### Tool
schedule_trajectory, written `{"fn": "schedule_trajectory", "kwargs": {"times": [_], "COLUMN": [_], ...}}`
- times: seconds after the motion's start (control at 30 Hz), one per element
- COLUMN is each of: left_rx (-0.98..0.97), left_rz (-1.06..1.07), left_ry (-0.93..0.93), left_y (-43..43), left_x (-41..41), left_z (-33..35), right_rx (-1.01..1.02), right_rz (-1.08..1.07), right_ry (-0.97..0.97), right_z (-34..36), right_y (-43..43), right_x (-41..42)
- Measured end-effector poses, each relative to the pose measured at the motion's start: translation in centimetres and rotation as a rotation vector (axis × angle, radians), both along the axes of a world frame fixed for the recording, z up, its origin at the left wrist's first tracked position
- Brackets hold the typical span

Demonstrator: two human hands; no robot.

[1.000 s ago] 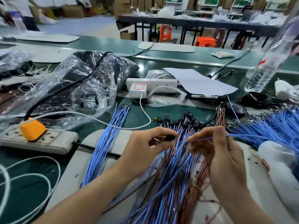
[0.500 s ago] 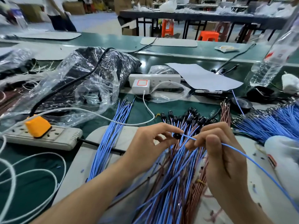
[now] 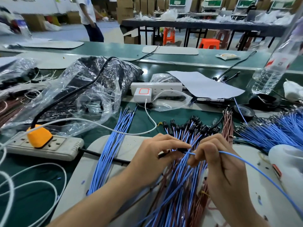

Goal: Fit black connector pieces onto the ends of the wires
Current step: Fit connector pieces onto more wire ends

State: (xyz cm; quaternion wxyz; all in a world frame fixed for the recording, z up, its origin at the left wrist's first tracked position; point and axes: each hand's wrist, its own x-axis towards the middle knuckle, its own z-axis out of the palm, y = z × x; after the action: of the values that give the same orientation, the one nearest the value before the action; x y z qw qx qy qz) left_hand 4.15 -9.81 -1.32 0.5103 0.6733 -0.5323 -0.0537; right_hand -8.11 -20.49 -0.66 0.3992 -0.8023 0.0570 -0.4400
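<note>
My left hand pinches a small black connector piece between thumb and fingers. My right hand pinches a single blue wire near its tip, and the tip meets the connector. The wire trails off to the lower right. Under both hands lies a bundle of blue and brown wires whose far ends carry black connectors. A loose bunch of bare blue wires lies to the left, and another blue pile to the right.
A grey power strip with an orange plug sits at the left, a white strip with charger behind. A clear plastic bag of black parts, a paper sheet, a water bottle and white cables surround the grey mat.
My right hand has brought the blue wire's tip in to the connector held in my left hand. The camera has tipped up a little, so the hands sit lower in the frame.
</note>
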Motion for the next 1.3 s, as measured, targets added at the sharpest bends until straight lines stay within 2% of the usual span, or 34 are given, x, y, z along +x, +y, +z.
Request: {"fn": "schedule_trajectory", "kwargs": {"times": [0.1,0.17,0.3,0.4,0.5,0.57,0.7,0.83,0.87,0.93,1.03,1.1,1.17,1.23,1.3], "left_rx": [-0.003,-0.013,-0.035,-0.079,-0.091,-0.085,-0.047,-0.041,-0.07,-0.144,-0.185,-0.159,-0.097,-0.056,-0.185], "left_rz": [-0.011,-0.009,-0.091,-0.17,-0.129,-0.141,-0.09,0.216,0.32,0.549,0.825,0.916,0.986,1.047,0.922], "left_ry": [-0.069,-0.012,0.345,0.553,0.572,0.573,0.445,-0.036,-0.091,-0.09,0.13,0.303,0.284,0.032,-0.238], "left_y": [0.1,0.0,0.0,0.2,0.1,0.0,0.0,0.6,0.7,1.0,1.5,1.6,1.5,1.4,1.2], "left_x": [-0.1,-0.2,-0.4,-0.3,-0.4,-0.4,0.0,1.4,2.0,3.1,4.8,5.5,5.3,4.4,3.0], "left_z": [-0.1,-0.2,-0.2,-0.1,0.0,0.0,-0.2,0.3,0.5,0.7,0.4,0.2,0.3,0.7,1.2], "right_rx": [0.03,0.145,0.216,0.276,0.32,0.449,0.63,0.966,1.077,1.229,1.348,1.358,1.296,1.109,0.732], "right_rz": [0.016,0.031,0.089,0.157,0.149,0.163,0.149,0.067,0.07,0.049,-0.065,-0.147,-0.197,-0.272,-0.352], "right_ry": [0.057,0.087,0.212,0.204,0.173,0.153,0.114,-0.086,-0.161,-0.279,-0.41,-0.455,-0.444,-0.383,-0.28], "right_z": [-0.4,-0.5,-0.8,-0.7,-0.2,-0.1,-0.1,0.2,0.4,0.8,0.9,0.7,0.5,0.5,0.8], "right_y": [0.1,0.2,0.3,0.5,0.4,0.2,0.0,-1.6,-2.3,-3.7,-5.5,-6.1,-6.0,-5.3,-3.9], "right_x": [0.1,0.2,0.5,0.5,0.6,0.5,0.7,0.7,0.5,0.1,-0.2,-0.4,-0.4,-0.3,-0.4]}}
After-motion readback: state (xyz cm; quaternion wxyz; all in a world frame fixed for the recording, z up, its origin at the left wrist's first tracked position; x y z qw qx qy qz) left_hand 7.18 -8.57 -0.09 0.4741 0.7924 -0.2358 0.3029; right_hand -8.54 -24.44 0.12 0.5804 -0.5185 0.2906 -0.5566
